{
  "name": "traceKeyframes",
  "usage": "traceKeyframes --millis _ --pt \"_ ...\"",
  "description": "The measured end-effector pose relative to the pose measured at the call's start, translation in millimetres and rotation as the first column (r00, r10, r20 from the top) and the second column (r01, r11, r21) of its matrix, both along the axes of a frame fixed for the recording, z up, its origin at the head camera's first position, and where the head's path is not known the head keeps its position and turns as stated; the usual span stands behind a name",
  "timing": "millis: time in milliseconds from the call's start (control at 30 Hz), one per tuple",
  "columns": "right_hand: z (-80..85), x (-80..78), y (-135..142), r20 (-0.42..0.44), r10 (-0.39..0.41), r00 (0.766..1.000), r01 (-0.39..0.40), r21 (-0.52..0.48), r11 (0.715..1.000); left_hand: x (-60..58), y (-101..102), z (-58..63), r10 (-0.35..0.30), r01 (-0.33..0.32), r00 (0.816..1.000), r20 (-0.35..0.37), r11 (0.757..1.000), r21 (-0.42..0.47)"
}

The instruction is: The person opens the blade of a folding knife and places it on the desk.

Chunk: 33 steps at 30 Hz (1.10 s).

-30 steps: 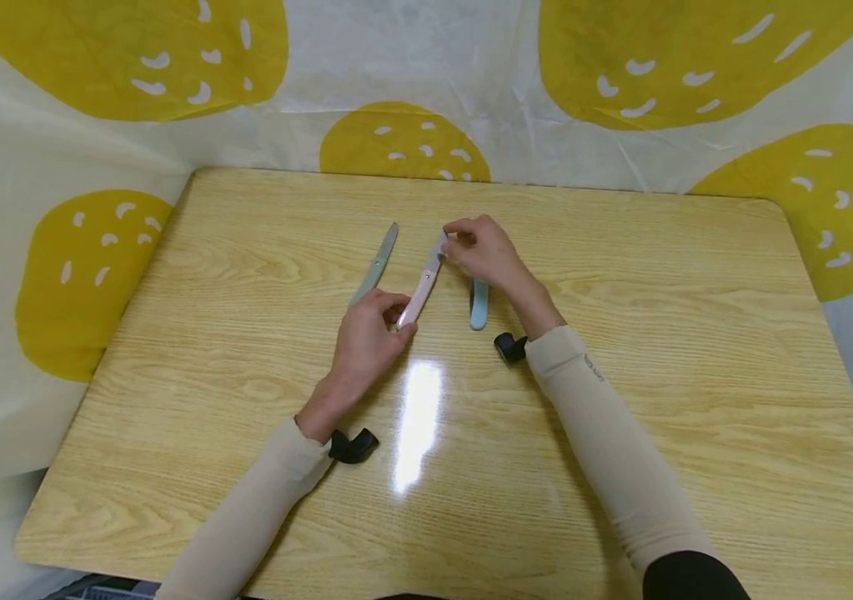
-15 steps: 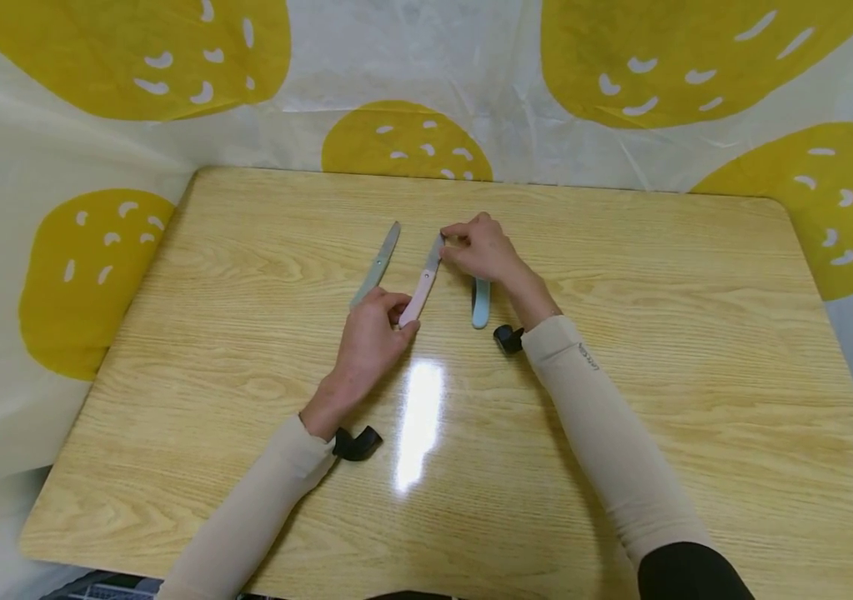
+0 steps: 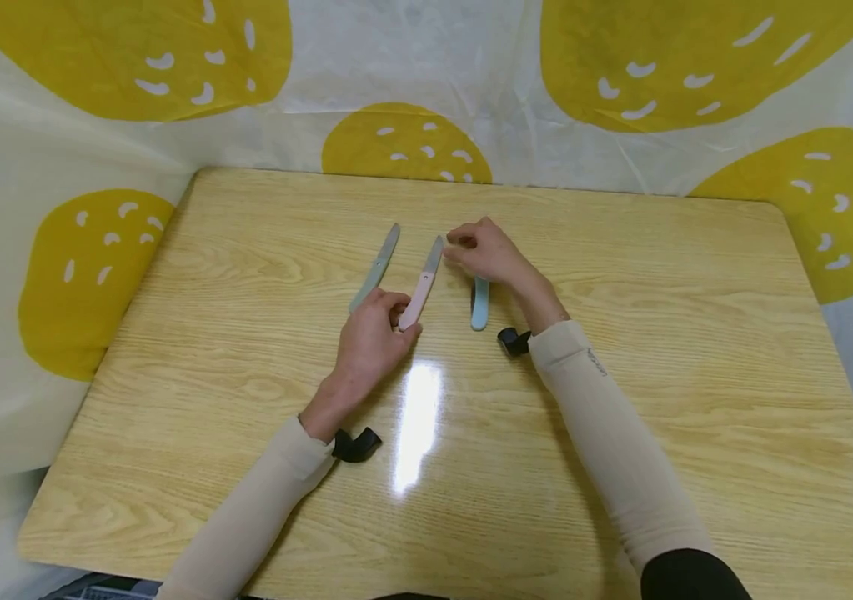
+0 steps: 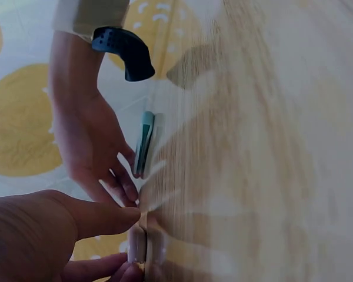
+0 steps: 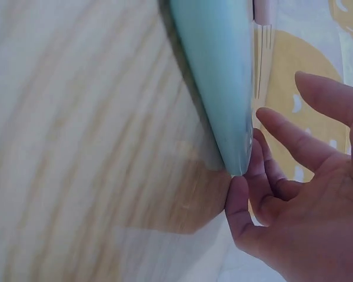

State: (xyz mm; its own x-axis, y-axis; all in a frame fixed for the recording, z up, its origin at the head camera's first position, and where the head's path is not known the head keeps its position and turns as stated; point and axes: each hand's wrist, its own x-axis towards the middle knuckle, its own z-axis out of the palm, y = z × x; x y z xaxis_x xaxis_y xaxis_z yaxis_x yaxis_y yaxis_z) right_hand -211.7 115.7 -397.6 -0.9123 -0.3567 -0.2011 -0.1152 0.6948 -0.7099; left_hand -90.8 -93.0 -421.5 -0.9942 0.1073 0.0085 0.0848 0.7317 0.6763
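Observation:
In the head view the middle folding knife has a pink handle (image 3: 417, 302) and its blade (image 3: 434, 254) is swung out. My left hand (image 3: 373, 340) pinches the lower end of that handle between thumb and fingers; the left wrist view shows the handle end (image 4: 137, 244) low over the table. Beside the blade tip is my right hand (image 3: 492, 254), fingers loosely bent and holding nothing. The right wrist view shows its thumb and index finger apart. A light-blue folding knife (image 3: 480, 304), blade folded in, lies under the right hand, which partly hides it.
A green folding knife (image 3: 377, 268) with its blade out lies to the left, its lower end behind my left hand. Black wrist mounts (image 3: 357, 445) stick out from both sleeves. The wooden table (image 3: 659, 350) meets a patterned curtain (image 3: 411, 50) at the back.
My right hand has let go of the pink knife's blade tip and moved slightly right. The left hand keeps its pinch on the handle. The other knives lie unmoved.

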Motion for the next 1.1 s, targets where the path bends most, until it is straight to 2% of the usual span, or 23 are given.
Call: traceKeyframes --millis 100,200,300,400,733,933,1100 --pt "0.7 2.3 3 0.026 -0.027 0.999 0.027 -0.021 0.999 1.6 0 0.3 0.012 -0.013 0.999 -0.043 0.999 -0.040" --pt "2.0 6.6 7 0.041 -0.050 0.998 0.050 -0.008 0.999 3.4 2 1.2 0.003 -0.010 0.993 -0.121 0.998 -0.055" --pt "2.4 11.4 13 0.040 -0.077 0.996 0.077 0.010 0.997 4.2 5 3.2 -0.035 0.028 0.979 -0.202 0.999 -0.038" --pt "1.9 15.6 19 0.031 -0.100 0.994 0.100 0.022 0.995 4.0 11 5.8 -0.087 0.080 0.967 -0.238 0.996 -0.040" --pt "6.2 26.1 27 0.034 -0.076 0.997 0.073 0.087 0.994 3.0 32 11.9 -0.186 0.174 0.974 -0.132 0.980 -0.096" --pt "10.2 34.2 29 0.069 -0.034 0.997 0.025 0.128 0.991 1.2 42 11.1 -0.216 0.206 0.974 -0.062 0.969 -0.136" --pt "11.1 42.2 31 0.048 -0.052 0.997 0.043 0.162 0.986 1.8 46 11.8 -0.235 0.224 0.972 -0.034 0.955 -0.192"
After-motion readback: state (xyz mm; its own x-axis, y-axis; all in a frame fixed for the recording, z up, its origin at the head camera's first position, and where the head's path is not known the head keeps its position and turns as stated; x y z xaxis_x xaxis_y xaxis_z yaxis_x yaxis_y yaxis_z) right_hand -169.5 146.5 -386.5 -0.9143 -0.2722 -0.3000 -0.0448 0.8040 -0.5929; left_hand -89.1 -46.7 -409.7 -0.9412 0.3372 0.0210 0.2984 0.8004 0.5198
